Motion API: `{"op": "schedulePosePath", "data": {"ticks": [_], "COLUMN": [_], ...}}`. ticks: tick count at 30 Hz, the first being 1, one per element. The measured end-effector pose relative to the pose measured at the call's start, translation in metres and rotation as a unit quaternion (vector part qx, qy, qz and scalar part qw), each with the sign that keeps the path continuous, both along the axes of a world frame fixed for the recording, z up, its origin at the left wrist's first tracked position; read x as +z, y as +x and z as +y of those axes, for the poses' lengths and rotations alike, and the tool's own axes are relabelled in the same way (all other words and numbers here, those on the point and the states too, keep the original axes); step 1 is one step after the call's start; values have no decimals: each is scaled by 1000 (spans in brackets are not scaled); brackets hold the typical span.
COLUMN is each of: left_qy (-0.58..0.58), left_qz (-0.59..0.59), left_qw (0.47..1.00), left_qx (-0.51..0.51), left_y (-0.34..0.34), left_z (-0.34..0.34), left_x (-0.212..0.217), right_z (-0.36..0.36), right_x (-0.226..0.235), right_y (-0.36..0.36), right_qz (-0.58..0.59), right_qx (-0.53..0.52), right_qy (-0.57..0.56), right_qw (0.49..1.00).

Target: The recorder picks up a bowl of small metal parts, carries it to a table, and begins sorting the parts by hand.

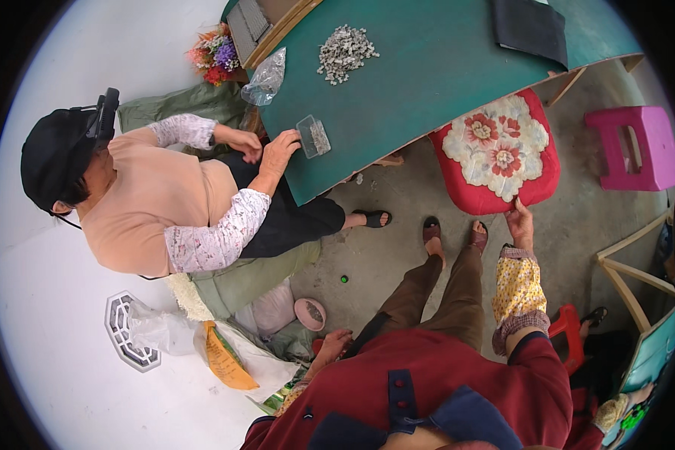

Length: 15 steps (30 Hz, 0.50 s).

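My right hand (520, 223) is closed on the near edge of a red padded seat (537, 190), its fingertip at the rim. A cream floral mat with red blossoms (495, 142) covers the top of the seat, which is beside the green table (412, 82). What supports the seat is hidden beneath it. My left hand (336, 343) is low at my left side, fingers curled, next to a small bit of something red (318, 346). What it holds, if anything, is mostly hidden by the hand and my body.
A co-worker (172, 195) at the left reaches to a clear plastic box (313, 136) on the table. A pile of small grey pieces (345, 54) lies farther back. A pink stool (634, 148), a red stool (568, 337) and a wooden frame (626, 281) stand at the right. Bags (229, 356) lean at the left wall.
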<state>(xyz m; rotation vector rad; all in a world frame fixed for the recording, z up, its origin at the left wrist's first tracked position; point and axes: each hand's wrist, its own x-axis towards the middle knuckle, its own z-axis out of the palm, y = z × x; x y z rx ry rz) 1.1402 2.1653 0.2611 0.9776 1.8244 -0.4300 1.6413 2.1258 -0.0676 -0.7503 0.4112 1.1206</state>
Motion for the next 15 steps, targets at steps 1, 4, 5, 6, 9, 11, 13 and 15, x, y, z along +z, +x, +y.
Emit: {"op": "schedulePosePath", "data": {"ticks": [1,4,5,6,9,11,13,15], "left_qy": [0,-4,-8,-8,-5,10,-15,-42], "left_qz": [8,11,6,8,-8,-38,-15,5], "left_qw": [1000,999,1000,1000,1000,999,1000,999], "left_qx": [-19,-34,-28,-28,-1,13,9,3], "left_y": [1,-1,-4,-5,-21,-32,-19,-12], "left_z": [-1,-4,-6,-6,-12,-19,-12,-6], "left_x": [-1,-6,-9,-13,-18,-27,-23,-19], "right_z": [4,1,-1,4,31,45,44,44], "right_x": [8,7,4,7,25,21,6,0], "right_y": [-3,-6,-7,-5,2,13,21,25], "right_qz": [7,66,117,119,198,132,93,104], "right_qx": [2,-31,-65,-65,-179,-213,-221,-256], "right_qy": [-14,-30,-31,-32,117,27,-25,-16], "right_qw": [1000,997,991,990,957,968,971,961]}}
